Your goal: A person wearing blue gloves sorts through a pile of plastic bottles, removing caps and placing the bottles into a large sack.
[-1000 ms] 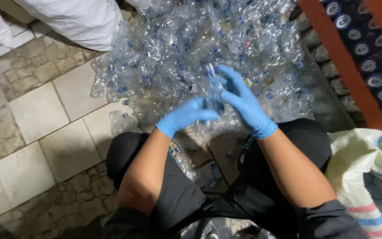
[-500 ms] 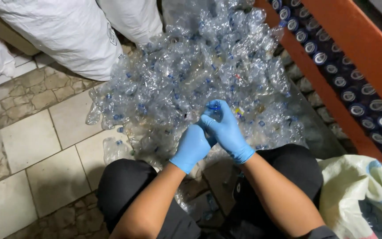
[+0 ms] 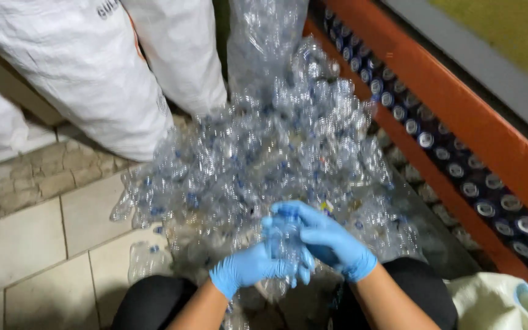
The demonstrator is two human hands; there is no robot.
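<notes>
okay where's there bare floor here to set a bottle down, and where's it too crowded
Bare tiled floor lies left of the bottle pile, below the white sacks. Crowded: the pile itself, and the rack of cans right. Both hands, left hand and right hand, grip a clear bottle.

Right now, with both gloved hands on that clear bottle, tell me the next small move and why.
Probably twist the cap end with the right hand while the left hand steadies the clear bottle: the right fingers wrap its upper end, the left grips lower down, above the bottle pile.

Clear bottle largely hidden between both gloved hands.
</notes>
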